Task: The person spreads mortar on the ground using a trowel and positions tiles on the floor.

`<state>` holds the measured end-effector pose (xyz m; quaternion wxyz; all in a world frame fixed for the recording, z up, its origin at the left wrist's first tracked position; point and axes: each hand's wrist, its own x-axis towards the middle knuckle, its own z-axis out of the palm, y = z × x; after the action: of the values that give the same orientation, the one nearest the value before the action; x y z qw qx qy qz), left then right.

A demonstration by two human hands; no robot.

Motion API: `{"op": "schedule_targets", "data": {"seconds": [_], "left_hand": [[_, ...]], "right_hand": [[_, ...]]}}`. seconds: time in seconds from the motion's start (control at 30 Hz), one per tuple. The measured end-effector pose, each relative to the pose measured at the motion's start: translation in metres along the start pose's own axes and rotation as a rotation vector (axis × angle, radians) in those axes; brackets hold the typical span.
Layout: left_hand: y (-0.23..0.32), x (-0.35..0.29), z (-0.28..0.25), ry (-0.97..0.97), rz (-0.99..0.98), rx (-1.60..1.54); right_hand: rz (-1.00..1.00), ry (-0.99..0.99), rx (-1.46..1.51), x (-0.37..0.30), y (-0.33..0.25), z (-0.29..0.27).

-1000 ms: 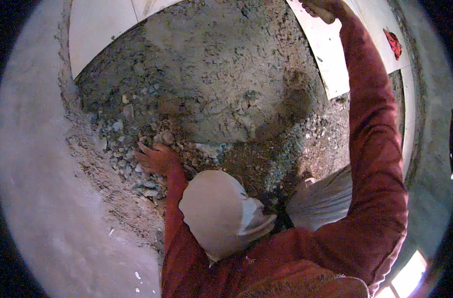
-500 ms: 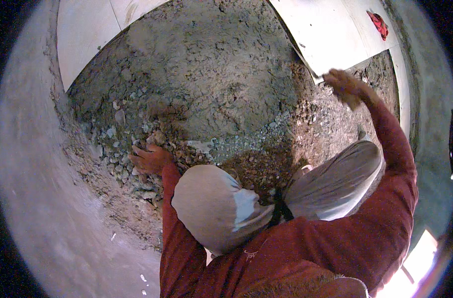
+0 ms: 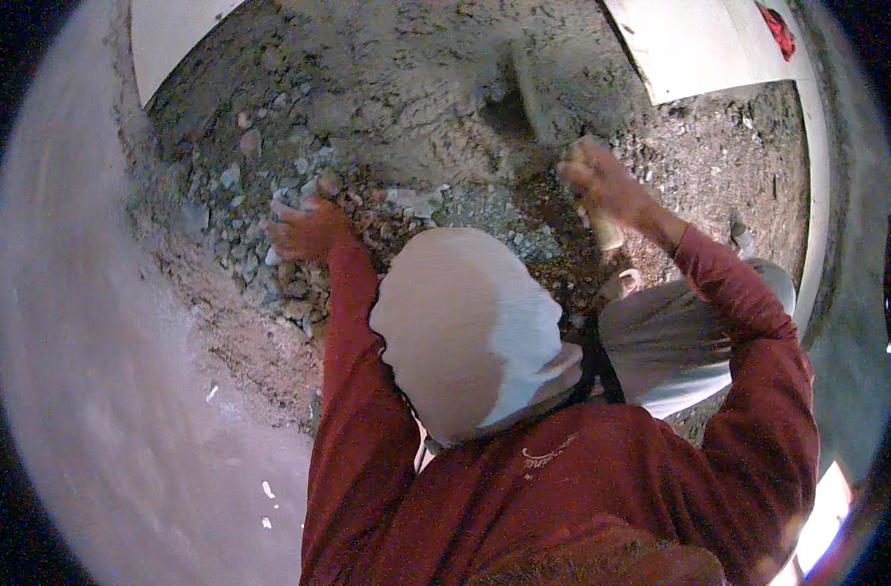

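While right hand (image 3: 607, 184) curls, blurred tool (image 3: 529, 98) ahead, seemingly gripped

Blurred tool (image 3: 528, 98) in the right hand (image 3: 604, 184), its kind unclear

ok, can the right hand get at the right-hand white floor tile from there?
Probably yes: the right hand sits near the white floor tile's corner, the arm is bent with room to extend, and only gravelly earth seems to lie between. Its fingers look curled; blur hides any grip.
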<state>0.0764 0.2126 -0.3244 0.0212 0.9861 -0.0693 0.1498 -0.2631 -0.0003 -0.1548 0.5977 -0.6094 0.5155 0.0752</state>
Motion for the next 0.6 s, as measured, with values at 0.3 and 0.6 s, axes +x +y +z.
{"op": "schedule_targets", "data": {"seconds": [0.3, 0.6], "left_hand": [[-0.004, -0.011, 0.009, 0.003, -0.028, -0.051], [-0.004, -0.011, 0.002, -0.043, -0.033, -0.073]], "right_hand": [[-0.130, -0.289, -0.200, -0.007, -0.016, 0.020], [-0.705, -0.143, -0.969, 0.018, -0.007, 0.034]]}}
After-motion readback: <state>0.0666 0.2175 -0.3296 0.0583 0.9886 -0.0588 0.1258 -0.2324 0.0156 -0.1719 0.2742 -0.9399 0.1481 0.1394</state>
